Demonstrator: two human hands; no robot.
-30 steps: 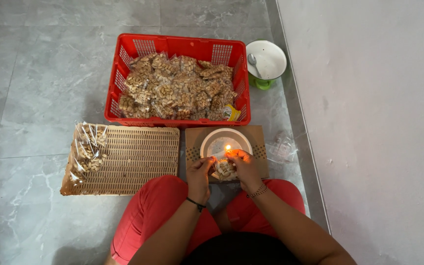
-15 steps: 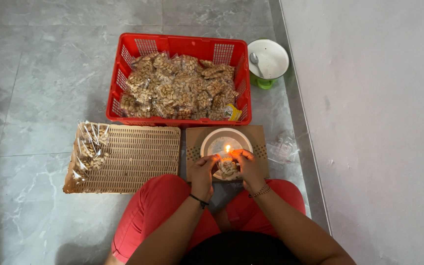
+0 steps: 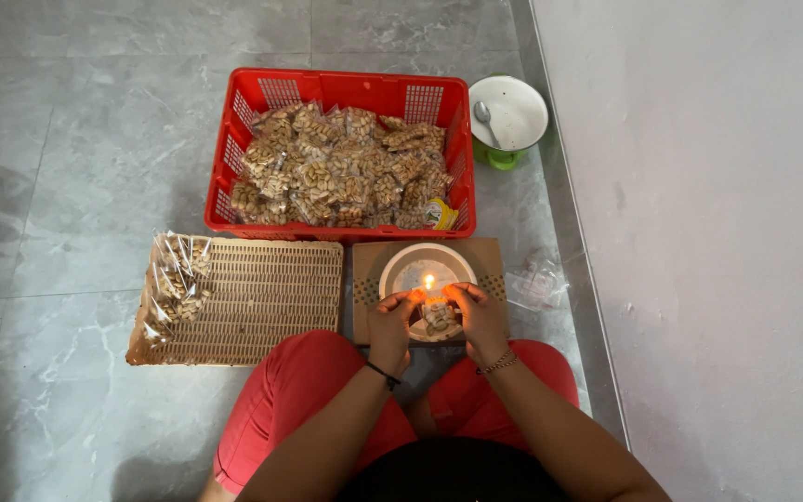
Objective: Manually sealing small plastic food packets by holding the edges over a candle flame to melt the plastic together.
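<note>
I pinch a small snack packet (image 3: 438, 317) between my left hand (image 3: 390, 323) and right hand (image 3: 481, 317), its top edge at the candle flame (image 3: 428, 281) in the near white bowl (image 3: 401, 265), apparently to seal it.

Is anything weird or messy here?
Mostly tidy. One odd thing: a small flame burns in the white dish on the floor, right beside the fingertips of both hands, left hand and right hand, pinching a small packet.
</note>
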